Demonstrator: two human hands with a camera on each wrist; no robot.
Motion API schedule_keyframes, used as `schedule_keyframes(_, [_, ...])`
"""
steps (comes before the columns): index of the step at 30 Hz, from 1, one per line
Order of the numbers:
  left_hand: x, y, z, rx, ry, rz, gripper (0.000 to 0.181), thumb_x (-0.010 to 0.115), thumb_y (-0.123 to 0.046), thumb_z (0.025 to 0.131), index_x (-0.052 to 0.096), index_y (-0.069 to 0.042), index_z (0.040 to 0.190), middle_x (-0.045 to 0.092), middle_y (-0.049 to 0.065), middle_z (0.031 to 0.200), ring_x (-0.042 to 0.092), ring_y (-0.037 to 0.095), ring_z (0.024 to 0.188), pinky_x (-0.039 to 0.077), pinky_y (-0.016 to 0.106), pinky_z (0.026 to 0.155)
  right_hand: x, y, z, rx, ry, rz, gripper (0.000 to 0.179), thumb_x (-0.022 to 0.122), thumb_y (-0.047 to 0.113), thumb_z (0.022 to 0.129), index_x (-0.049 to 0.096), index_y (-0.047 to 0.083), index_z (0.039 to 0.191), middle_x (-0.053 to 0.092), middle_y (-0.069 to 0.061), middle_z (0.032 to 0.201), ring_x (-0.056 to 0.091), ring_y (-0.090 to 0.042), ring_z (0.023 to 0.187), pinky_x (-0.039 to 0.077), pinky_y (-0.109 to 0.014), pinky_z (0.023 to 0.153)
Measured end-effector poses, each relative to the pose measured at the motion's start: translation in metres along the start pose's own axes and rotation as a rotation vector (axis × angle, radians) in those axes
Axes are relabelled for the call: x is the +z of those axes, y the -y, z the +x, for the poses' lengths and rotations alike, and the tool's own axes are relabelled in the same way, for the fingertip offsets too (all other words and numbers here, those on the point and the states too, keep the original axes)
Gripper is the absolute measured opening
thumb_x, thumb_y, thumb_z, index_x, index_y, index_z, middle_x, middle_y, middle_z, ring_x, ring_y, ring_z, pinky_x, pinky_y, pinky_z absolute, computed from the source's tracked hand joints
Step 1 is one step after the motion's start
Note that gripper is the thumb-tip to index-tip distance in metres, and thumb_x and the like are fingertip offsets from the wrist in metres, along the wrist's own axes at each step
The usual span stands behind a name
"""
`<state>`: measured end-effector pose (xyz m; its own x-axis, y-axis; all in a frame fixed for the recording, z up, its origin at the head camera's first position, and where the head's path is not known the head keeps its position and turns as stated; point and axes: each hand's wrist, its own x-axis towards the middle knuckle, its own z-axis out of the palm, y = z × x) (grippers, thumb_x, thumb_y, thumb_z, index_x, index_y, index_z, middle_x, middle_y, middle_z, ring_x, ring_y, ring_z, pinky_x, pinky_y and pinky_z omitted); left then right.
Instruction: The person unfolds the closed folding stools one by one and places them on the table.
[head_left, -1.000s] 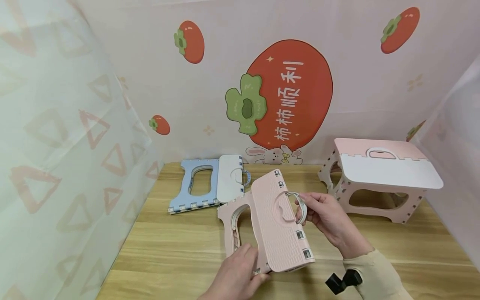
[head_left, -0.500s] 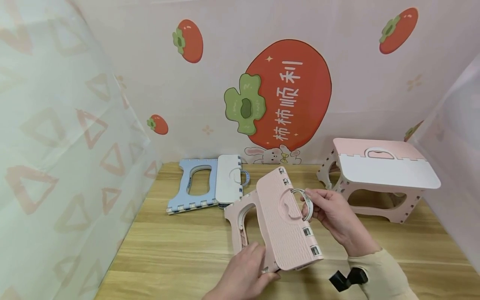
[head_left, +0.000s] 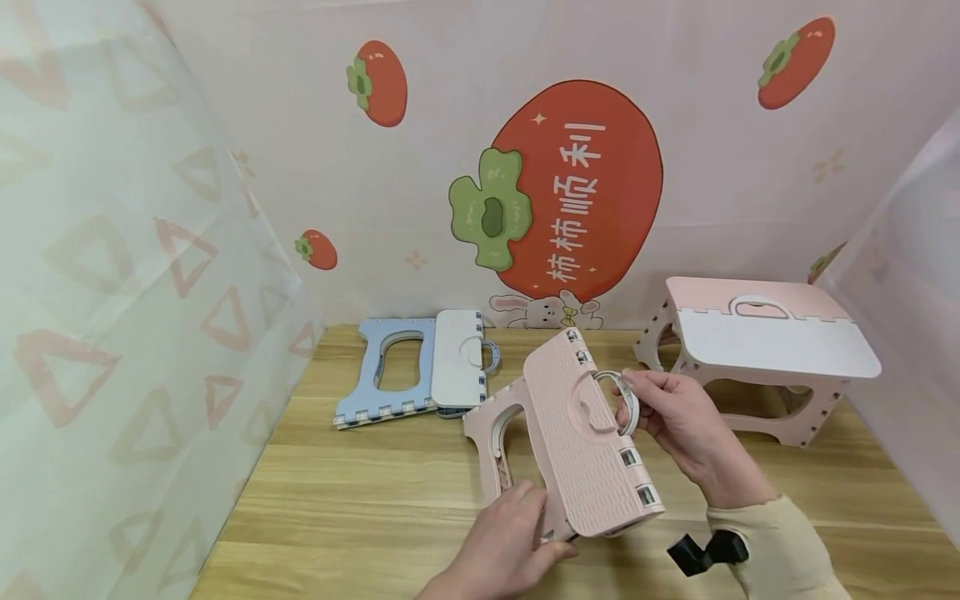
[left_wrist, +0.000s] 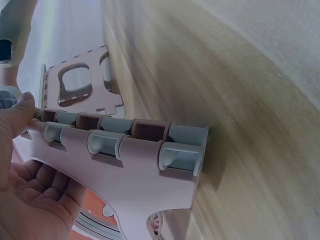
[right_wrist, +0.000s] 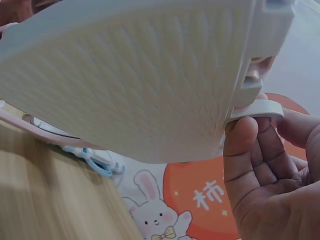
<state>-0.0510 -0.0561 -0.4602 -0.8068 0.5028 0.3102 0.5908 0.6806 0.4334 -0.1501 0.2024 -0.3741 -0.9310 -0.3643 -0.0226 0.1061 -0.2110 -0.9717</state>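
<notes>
A folded pink step stool (head_left: 577, 442) is held tilted over the front middle of the table. My left hand (head_left: 510, 537) grips its leg panel at the near edge, fingers through the leg opening and thumb on the outer side. In the left wrist view the thumb lies along the hinged edge of the stool (left_wrist: 125, 155). The white carry handle (head_left: 630, 404) at the stool's right edge is swung out, and my right hand (head_left: 678, 425) pinches it. In the right wrist view thumb and fingers (right_wrist: 242, 135) curl around the handle (right_wrist: 260, 107).
A folded blue and white stool (head_left: 401, 367) lies at the back left of the wooden table (head_left: 337, 508). At the back right stands an unfolded pink and white stool (head_left: 780, 342). Printed sheets (head_left: 697, 167) wall the table at the back and both sides.
Both hands have moved the pink stool to the right and slightly up, keeping their holds on the leg panel and the handle. The other stools have stayed put.
</notes>
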Motion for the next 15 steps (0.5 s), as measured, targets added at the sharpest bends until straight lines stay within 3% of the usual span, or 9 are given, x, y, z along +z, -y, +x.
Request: schedule_keyframes(15, [0.008,-0.008,0.011,-0.008,0.015,-0.061,0.037,0.077,-0.046,0.089,0.06,-0.016,0.101,0.045,-0.013,0.085,0.039,-0.003,0.073,0.031,0.009,0.058,-0.007,0.013,-0.006,0.013,-0.031,-0.08,0.03,0.054,0.027,0.108,0.073,0.006,0.099,0.069,0.0,0.07,0.063,-0.01,0.065,0.054,-0.023,0.059])
